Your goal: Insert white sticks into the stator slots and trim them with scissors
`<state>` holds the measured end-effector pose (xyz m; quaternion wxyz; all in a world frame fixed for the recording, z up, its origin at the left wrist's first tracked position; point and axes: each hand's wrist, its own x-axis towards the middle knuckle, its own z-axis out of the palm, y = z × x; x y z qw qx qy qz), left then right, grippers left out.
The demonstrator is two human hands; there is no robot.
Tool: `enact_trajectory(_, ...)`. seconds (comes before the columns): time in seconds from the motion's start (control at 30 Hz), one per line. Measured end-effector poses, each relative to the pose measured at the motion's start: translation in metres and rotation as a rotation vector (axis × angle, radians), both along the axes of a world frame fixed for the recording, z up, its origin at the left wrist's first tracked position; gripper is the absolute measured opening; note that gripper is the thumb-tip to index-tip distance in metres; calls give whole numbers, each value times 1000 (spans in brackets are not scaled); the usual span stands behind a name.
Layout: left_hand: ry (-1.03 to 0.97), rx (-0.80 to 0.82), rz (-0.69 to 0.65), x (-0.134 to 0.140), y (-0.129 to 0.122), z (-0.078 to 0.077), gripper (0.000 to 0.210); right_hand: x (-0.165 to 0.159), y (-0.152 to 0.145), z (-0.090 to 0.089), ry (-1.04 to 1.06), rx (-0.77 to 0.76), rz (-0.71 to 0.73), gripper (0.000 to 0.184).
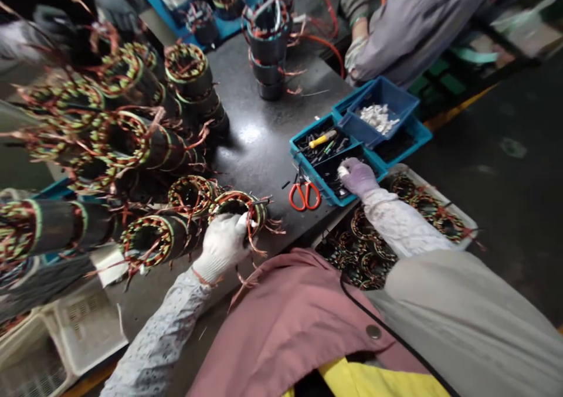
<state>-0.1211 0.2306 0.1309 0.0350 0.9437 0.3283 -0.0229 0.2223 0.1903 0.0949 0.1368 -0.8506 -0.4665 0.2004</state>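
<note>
My left hand (224, 240), in a white knit glove, is closed with thumb and fingers pinched at the copper-red lead wires of a motor stator (260, 214). This stator stands on the table's near side, its ring of green-and-red windings facing up. My right hand (358, 177), in a pale purple glove, reaches into the front compartment of a blue divided tray (341, 200). Its fingers are curled together low in the compartment among small dark pieces; what they pinch, if anything, cannot be made out. Red-handled scissors (304, 196) lie beside the tray.
Many stators (121, 136) are stacked at the left. Another stack (268, 48) stands at the back. A yellow-handled tool (322, 139) lies in the tray, under a blue bin (409, 105) of white pieces. Crates of stators (468, 224) sit at right. Two co-workers' arms (413, 27) show across the table.
</note>
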Motion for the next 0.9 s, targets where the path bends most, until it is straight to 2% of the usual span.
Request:
enact_trajectory(0.1,6,-18,-1,0,1,0,44,-48,-6,9,243,78,10,20)
enact_trajectory(0.2,10,-38,-20,0,2,-1,46,-98,-1,11,746,152,2,24)
enact_trajectory(0.27,9,-50,-31,-1,2,-1,46,-117,5,12,951,157,-85,28)
enact_trajectory(0.33,2,-53,-37,-1,2,-2,46,-124,11,14,1034,139,-154,29)
enact_trajectory(0.43,-13,-60,-45,-2,2,-2,50,-124,17,18,997,99,-108,25)
enact_trajectory(0.5,-13,-73,-46,-2,2,-2,52,-125,21,21,799,110,-2,20)
enact_trajectory(0.6,2,-84,-47,-1,3,0,52,-124,26,26,414,160,254,12)
enact_trajectory(0.67,11,-83,-52,-1,3,2,50,-121,28,30,299,162,377,10)
enact_trajectory(0.73,11,-84,-53,0,3,3,48,-115,28,33,331,162,347,11)
enact_trajectory(0.9,1,-81,-35,-1,3,1,47,-111,23,32,715,156,10,13)
